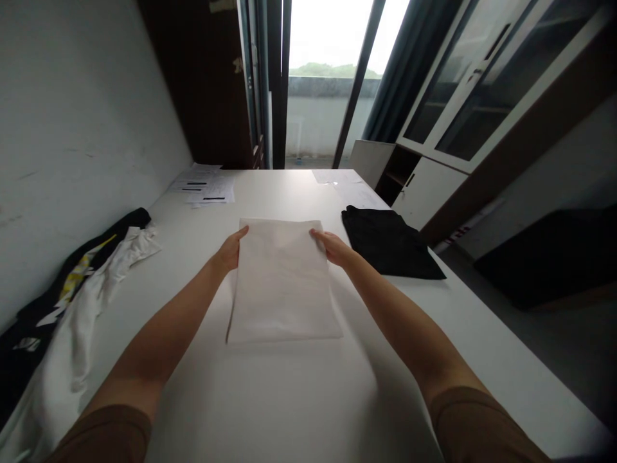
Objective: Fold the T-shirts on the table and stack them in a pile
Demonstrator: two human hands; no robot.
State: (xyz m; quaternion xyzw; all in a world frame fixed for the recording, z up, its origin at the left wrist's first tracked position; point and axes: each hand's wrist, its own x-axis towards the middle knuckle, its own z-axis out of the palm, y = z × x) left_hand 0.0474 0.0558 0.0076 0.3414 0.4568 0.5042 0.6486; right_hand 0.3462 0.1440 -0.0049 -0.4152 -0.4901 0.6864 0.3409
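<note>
A white cloth folded into a neat rectangle, likely a garment though its kind does not show, is held between my two hands over the white table. My left hand grips its far left corner, thumb on top and fingers underneath. At the far right corner, my right hand pinches the edge in the same way. The fingers below the cloth are hidden. Just right of my right hand lies a folded black garment.
Loose clothes, a white garment and a black one with yellow print, lie along the left wall. Papers rest at the table's far left, more sheets at its far right. A glass-door cabinet stands beyond the right edge.
</note>
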